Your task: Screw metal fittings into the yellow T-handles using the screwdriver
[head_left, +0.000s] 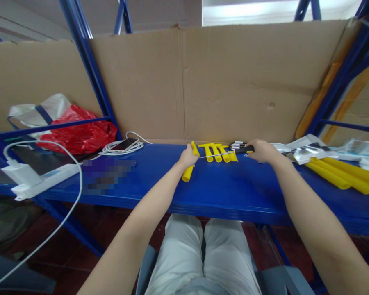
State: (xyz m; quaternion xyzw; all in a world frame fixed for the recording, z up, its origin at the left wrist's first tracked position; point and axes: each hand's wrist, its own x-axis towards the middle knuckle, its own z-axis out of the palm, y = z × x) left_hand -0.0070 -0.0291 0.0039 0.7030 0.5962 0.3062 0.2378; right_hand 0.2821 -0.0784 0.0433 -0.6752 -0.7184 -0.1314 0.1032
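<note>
My left hand (189,157) is wrapped round a yellow T-shaped tube (187,174), which stands tilted with its lower end toward me. In my right hand (260,150) is a screwdriver (244,150) with a black handle. Its thin metal shaft points left, and the tip reaches the yellow piece beside my left fingers; whether it touches cannot be made out. Several similar yellow T-shaped tubes (217,153) lie in a row behind the shaft. Small black-and-white items (237,145) lie behind the screwdriver handle.
The blue shelf top (227,184) backs onto a cardboard wall (233,82). Long yellow tubes (332,174) and a silver plastic bag (310,148) lie right. At left are a coiled white cable (119,148), a white power strip (55,178) and a red bag (83,129).
</note>
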